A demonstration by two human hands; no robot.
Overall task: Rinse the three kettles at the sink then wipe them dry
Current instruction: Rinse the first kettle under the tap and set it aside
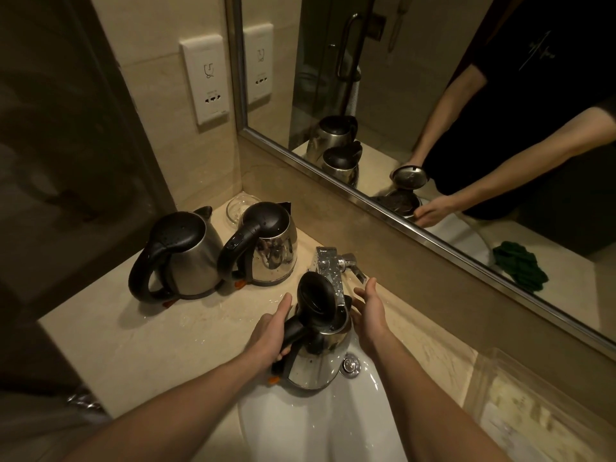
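Note:
A steel kettle (318, 356) with its black lid flipped up stands over the white sink (320, 425), right under the chrome faucet (328, 271). My left hand (271, 331) grips its black handle. My right hand (370, 311) hovers beside the kettle's rim with straight fingers, just below the faucet lever (355, 266). Two more steel kettles with black lids stand shut on the counter to the left: one at the far left (186, 258), one next to it (270, 248). No running water is visible.
The beige counter (160, 341) is wet near the sink. A small glass dish (238, 208) sits in the back corner. The mirror (433, 111) reflects a dark green cloth (520, 266) lying on the counter to the right. A clear tray (533, 405) is at the right.

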